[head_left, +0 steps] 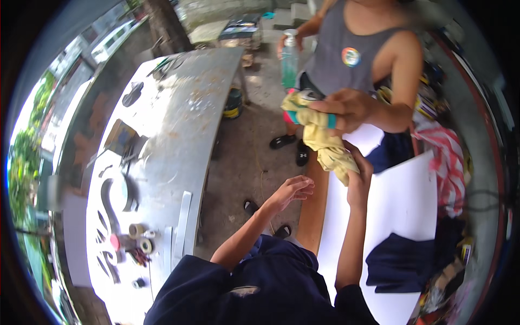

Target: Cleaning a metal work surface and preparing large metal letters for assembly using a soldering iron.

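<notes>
My right hand (358,172) is closed on the lower end of a crumpled yellow cloth (324,145) with a teal band. A co-worker's hand (349,110) grips the same cloth higher up, so both of us have hold of it. My left hand (293,192) is off to the left of the cloth, fingers loosely bent and apart, with nothing in it. In the co-worker's other hand is a clear pump bottle (290,64) of green liquid.
On the left stands a long metal-topped table (179,141) with tape rolls (146,245), a red-lidded jar (120,242) and metal strips (182,225). To my right, a white board (346,238) bears folded navy cloth (400,264). A black bucket (233,103) is under the table's edge.
</notes>
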`<state>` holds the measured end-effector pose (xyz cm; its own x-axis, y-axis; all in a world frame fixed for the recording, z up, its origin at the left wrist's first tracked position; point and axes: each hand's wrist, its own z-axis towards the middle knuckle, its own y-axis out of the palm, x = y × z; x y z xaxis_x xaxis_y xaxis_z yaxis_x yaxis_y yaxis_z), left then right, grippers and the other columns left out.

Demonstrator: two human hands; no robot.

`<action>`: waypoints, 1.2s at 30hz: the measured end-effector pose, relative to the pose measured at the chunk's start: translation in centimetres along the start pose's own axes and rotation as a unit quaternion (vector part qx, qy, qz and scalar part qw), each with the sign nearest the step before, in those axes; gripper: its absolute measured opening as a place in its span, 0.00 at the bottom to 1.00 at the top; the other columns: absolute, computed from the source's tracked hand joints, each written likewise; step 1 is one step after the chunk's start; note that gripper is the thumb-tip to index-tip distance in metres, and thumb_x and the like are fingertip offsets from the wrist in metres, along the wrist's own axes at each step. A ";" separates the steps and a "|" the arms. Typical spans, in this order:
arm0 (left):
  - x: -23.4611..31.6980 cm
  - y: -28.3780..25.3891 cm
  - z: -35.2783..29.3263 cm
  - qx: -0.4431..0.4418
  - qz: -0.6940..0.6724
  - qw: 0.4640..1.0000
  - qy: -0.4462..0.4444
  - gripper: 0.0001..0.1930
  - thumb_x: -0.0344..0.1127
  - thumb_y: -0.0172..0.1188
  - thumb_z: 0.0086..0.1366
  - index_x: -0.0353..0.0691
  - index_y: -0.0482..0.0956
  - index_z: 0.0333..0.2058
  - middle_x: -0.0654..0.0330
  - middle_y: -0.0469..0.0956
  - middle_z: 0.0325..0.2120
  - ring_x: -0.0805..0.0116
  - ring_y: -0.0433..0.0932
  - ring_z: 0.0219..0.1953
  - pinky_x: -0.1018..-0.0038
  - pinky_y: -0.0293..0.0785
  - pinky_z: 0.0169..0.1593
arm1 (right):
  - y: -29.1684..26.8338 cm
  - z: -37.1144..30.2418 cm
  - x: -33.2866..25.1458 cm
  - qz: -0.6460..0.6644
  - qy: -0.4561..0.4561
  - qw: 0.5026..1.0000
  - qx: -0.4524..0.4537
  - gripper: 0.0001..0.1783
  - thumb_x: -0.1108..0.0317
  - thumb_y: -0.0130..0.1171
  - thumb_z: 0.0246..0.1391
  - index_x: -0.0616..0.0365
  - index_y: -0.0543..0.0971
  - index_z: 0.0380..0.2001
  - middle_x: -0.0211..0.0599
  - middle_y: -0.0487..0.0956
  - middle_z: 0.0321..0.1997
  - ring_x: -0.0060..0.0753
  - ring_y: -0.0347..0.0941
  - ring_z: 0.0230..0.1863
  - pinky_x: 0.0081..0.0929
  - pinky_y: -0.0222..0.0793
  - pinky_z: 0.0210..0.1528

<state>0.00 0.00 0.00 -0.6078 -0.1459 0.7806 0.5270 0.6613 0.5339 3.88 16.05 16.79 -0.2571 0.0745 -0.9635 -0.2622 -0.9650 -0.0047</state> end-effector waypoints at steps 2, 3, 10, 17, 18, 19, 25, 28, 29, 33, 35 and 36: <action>1.9 -3.8 -2.3 0.076 -0.088 0.993 0.011 0.21 0.52 0.52 0.68 0.48 0.70 0.53 0.64 0.72 0.48 0.69 0.71 0.51 0.64 0.67 0.54 | 3.4 -0.3 3.6 0.002 0.021 1.000 -0.008 0.23 0.76 0.48 0.52 0.73 0.72 0.52 0.43 0.77 0.50 0.31 0.72 0.51 0.26 0.66 0.54; 3.2 -5.1 -3.0 0.062 -0.134 0.985 0.091 0.24 0.54 0.52 0.67 0.50 0.66 0.56 0.63 0.69 0.51 0.67 0.70 0.52 0.61 0.66 0.55 | 5.0 -0.4 5.0 -0.017 0.035 0.999 -0.012 0.24 0.75 0.49 0.51 0.73 0.72 0.53 0.45 0.77 0.51 0.33 0.71 0.52 0.28 0.65 0.56; 13.1 -11.5 -3.6 -0.015 -0.172 0.939 0.297 0.42 0.58 0.59 0.62 0.49 0.48 0.67 0.57 0.58 0.63 0.62 0.59 0.63 0.60 0.57 0.64 | 13.2 0.7 11.5 -0.052 0.105 0.980 -0.163 0.29 0.72 0.50 0.44 0.73 0.73 0.52 0.47 0.77 0.52 0.37 0.72 0.53 0.30 0.63 0.58; 14.2 -19.6 -3.5 0.064 -0.108 0.958 0.257 0.19 0.36 0.61 0.64 0.33 0.73 0.51 0.61 0.78 0.44 0.73 0.76 0.46 0.74 0.71 0.52 | 20.3 4.4 14.1 -0.041 0.188 0.957 -0.216 0.20 0.73 0.52 0.52 0.73 0.76 0.47 0.40 0.78 0.45 0.28 0.72 0.46 0.23 0.64 0.53; 13.7 -20.7 -3.6 0.080 -0.160 0.953 0.246 0.19 0.36 0.60 0.65 0.33 0.73 0.51 0.60 0.78 0.44 0.73 0.76 0.46 0.74 0.72 0.52 | 21.5 4.9 14.5 -0.065 0.193 0.950 -0.238 0.14 0.73 0.54 0.52 0.71 0.76 0.40 0.37 0.78 0.38 0.24 0.71 0.40 0.23 0.65 0.46; 13.3 -21.8 -3.7 0.095 -0.203 0.948 0.224 0.19 0.37 0.60 0.65 0.32 0.73 0.51 0.59 0.78 0.44 0.72 0.77 0.45 0.74 0.73 0.52 | 22.5 5.2 14.9 -0.086 0.198 0.941 -0.260 0.09 0.72 0.57 0.51 0.69 0.77 0.33 0.33 0.78 0.31 0.21 0.71 0.34 0.23 0.66 0.39; 10.8 -28.4 -6.6 0.111 -0.406 0.882 0.213 0.25 0.44 0.56 0.65 0.33 0.69 0.55 0.55 0.77 0.48 0.64 0.77 0.49 0.67 0.72 0.55 | 26.7 8.6 17.1 -0.149 0.143 0.850 -0.484 0.14 0.62 0.62 0.54 0.65 0.77 0.31 0.33 0.75 0.29 0.20 0.68 0.30 0.20 0.63 0.33; 10.9 -30.6 -8.3 0.135 -0.430 0.866 0.219 0.32 0.47 0.56 0.62 0.34 0.62 0.60 0.50 0.72 0.54 0.56 0.73 0.55 0.60 0.67 0.60 | 28.5 9.9 18.1 -0.031 0.202 0.917 -0.342 0.15 0.61 0.59 0.58 0.65 0.78 0.33 0.29 0.77 0.33 0.18 0.69 0.33 0.17 0.64 0.37; 11.1 -31.0 -8.6 0.122 -0.459 0.847 0.238 0.31 0.45 0.57 0.62 0.34 0.63 0.59 0.51 0.72 0.53 0.55 0.74 0.53 0.60 0.68 0.60 | 29.6 10.5 19.0 -0.034 0.216 0.915 -0.340 0.15 0.61 0.59 0.58 0.65 0.78 0.33 0.29 0.77 0.33 0.18 0.69 0.33 0.17 0.64 0.37; 13.0 -32.0 -8.3 0.190 -0.475 0.828 0.231 0.35 0.44 0.56 0.60 0.34 0.58 0.63 0.45 0.68 0.57 0.49 0.71 0.57 0.56 0.66 0.62 | 32.8 15.1 23.0 0.029 0.252 0.952 -0.171 0.11 0.66 0.55 0.60 0.64 0.80 0.36 0.28 0.79 0.37 0.17 0.71 0.37 0.15 0.63 0.42; 14.4 -32.5 -7.6 0.164 -0.450 0.829 0.290 0.28 0.39 0.60 0.60 0.33 0.66 0.57 0.50 0.75 0.50 0.56 0.77 0.51 0.61 0.72 0.56 | 32.7 18.6 24.2 0.061 0.326 0.911 -0.246 0.11 0.68 0.54 0.60 0.64 0.81 0.38 0.29 0.79 0.38 0.17 0.71 0.38 0.15 0.64 0.43; 15.2 -33.1 -7.3 0.185 -0.459 0.821 0.284 0.28 0.39 0.60 0.60 0.33 0.66 0.57 0.50 0.75 0.50 0.56 0.77 0.51 0.61 0.72 0.56 | 32.4 20.5 24.5 0.103 0.324 0.892 -0.299 0.11 0.69 0.54 0.60 0.64 0.80 0.39 0.29 0.80 0.38 0.16 0.71 0.38 0.16 0.64 0.44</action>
<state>-22.33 -29.49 -3.39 -0.2182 -0.9578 0.1869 -0.2794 0.2448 0.9285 -29.96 -8.22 -1.49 0.3991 -0.0940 -0.9121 0.3207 -0.9176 0.2349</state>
